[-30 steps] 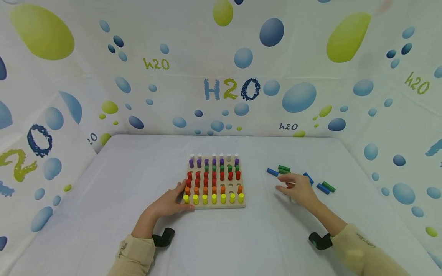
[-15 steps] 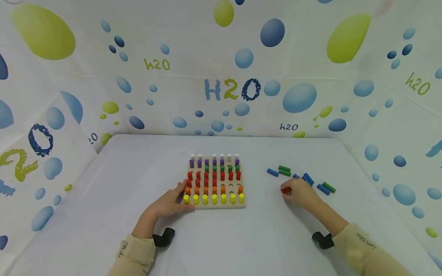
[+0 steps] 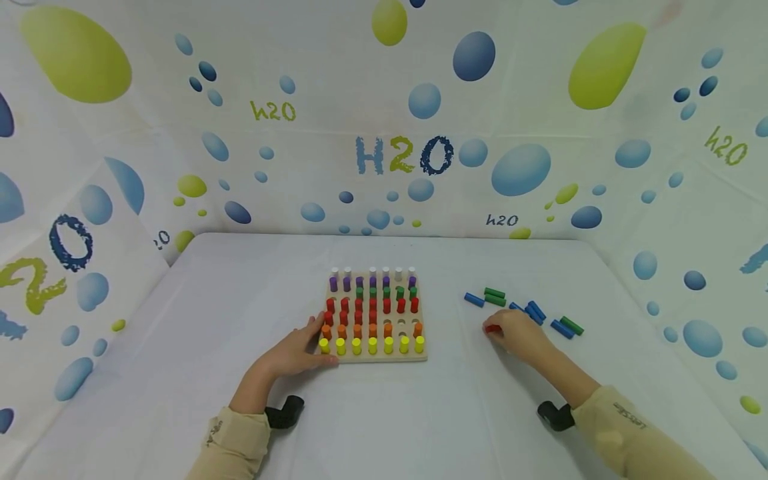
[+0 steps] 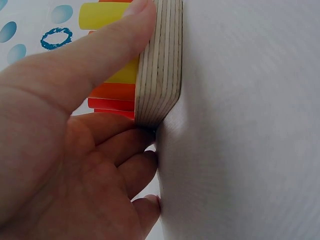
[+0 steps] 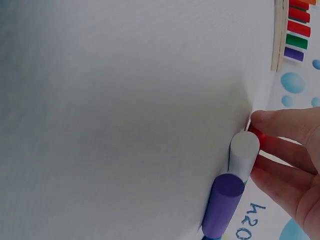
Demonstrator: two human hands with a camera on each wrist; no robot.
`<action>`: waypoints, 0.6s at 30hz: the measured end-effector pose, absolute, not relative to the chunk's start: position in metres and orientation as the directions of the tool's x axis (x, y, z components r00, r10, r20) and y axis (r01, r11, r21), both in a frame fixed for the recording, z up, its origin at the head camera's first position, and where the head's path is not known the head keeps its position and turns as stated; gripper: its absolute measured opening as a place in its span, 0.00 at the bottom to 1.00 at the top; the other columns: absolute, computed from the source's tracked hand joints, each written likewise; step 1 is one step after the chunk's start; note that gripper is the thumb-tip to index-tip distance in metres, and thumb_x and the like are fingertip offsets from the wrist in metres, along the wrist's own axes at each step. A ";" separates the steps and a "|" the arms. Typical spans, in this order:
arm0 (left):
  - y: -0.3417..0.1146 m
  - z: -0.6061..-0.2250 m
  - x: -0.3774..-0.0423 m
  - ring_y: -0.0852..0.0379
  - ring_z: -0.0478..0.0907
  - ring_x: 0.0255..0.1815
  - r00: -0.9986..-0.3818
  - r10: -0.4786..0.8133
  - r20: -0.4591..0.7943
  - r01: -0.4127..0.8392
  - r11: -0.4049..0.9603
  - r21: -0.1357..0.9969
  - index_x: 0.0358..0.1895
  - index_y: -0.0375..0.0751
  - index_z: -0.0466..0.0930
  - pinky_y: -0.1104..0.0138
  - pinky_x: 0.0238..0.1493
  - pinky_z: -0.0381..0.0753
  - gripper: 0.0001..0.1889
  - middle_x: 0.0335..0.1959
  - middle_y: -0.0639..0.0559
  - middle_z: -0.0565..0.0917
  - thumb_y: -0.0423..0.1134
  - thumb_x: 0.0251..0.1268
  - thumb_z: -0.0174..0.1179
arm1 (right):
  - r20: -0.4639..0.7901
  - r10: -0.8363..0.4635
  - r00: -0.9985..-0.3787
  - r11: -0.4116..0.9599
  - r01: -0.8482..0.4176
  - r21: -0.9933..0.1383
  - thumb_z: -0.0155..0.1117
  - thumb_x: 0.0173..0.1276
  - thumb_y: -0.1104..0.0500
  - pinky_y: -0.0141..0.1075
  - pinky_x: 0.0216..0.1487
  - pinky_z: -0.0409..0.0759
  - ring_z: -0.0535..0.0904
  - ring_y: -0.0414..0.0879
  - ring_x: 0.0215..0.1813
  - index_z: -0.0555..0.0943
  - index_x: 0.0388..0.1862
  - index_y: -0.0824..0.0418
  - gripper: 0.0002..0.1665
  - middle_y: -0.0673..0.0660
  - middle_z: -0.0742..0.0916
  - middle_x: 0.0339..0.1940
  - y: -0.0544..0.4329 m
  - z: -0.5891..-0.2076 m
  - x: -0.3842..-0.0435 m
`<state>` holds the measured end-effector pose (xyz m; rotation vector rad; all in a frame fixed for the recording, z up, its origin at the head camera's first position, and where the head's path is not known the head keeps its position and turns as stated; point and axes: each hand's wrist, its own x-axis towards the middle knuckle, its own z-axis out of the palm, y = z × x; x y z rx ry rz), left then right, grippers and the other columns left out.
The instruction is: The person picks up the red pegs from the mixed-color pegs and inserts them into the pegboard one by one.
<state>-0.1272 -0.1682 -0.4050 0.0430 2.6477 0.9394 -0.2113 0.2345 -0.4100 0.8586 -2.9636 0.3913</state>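
Note:
A wooden pegboard stands on the table with rows of yellow, orange, red, green, purple and white pegs, some holes bare. My left hand grips its near left corner. In the left wrist view the thumb lies on the board's layered edge, and the fingers bend against the corner. To the right of the board, my right hand pinches a red peg low over the table, mostly covered by the fingers. In the right wrist view a white peg and a purple peg lie beside that hand.
Loose blue pegs and green pegs lie behind the right hand. More lie farther right, including a blue peg and a green peg. White cloth covers the table, and a patterned curtain closes off the back and sides.
One second ago my right hand's fingers were apart; by half a second ago they pinched the red peg. Since then the hand has shifted slightly left with it. The left hand stays put.

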 end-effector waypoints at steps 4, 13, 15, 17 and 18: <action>-0.168 -0.405 -0.127 0.32 0.44 0.69 -0.946 0.138 -0.293 -0.077 0.782 0.618 0.72 0.38 0.43 0.42 0.66 0.41 0.53 0.69 0.30 0.47 0.59 0.49 0.64 | 0.138 -0.516 -0.845 0.807 -0.534 -0.251 0.68 0.54 0.66 0.42 0.42 0.81 0.81 0.51 0.40 0.84 0.36 0.63 0.09 0.56 0.86 0.35 0.229 -0.409 -0.212; -0.168 -0.405 -0.127 0.33 0.44 0.69 -0.947 0.132 -0.292 -0.081 0.783 0.617 0.72 0.38 0.44 0.42 0.66 0.41 0.53 0.70 0.31 0.48 0.59 0.48 0.64 | 0.199 -0.484 -0.852 0.696 -0.513 -0.503 0.66 0.56 0.68 0.42 0.42 0.81 0.81 0.52 0.42 0.83 0.41 0.65 0.12 0.59 0.85 0.38 0.212 -0.407 -0.212; -0.168 -0.406 -0.127 0.33 0.44 0.69 -0.947 0.133 -0.292 -0.080 0.783 0.616 0.72 0.38 0.43 0.43 0.66 0.41 0.53 0.70 0.31 0.48 0.59 0.48 0.64 | 0.203 -0.475 -0.856 0.643 -0.495 -0.585 0.65 0.57 0.68 0.40 0.42 0.81 0.81 0.52 0.43 0.82 0.42 0.66 0.12 0.60 0.85 0.39 0.208 -0.408 -0.212; -0.169 -0.406 -0.127 0.33 0.44 0.69 -0.947 0.134 -0.291 -0.079 0.783 0.617 0.72 0.38 0.43 0.43 0.66 0.41 0.53 0.70 0.31 0.47 0.59 0.48 0.64 | 0.197 -0.464 -0.864 0.597 -0.469 -0.651 0.64 0.58 0.68 0.40 0.42 0.81 0.81 0.53 0.44 0.82 0.43 0.66 0.12 0.60 0.85 0.40 0.203 -0.409 -0.213; -0.169 -0.406 -0.127 0.33 0.44 0.69 -0.947 0.134 -0.291 -0.078 0.783 0.616 0.72 0.38 0.43 0.43 0.66 0.41 0.53 0.70 0.31 0.47 0.59 0.48 0.64 | 0.191 -0.460 -0.867 0.581 -0.456 -0.674 0.64 0.59 0.67 0.40 0.43 0.81 0.81 0.53 0.44 0.82 0.44 0.66 0.13 0.60 0.85 0.41 0.201 -0.409 -0.213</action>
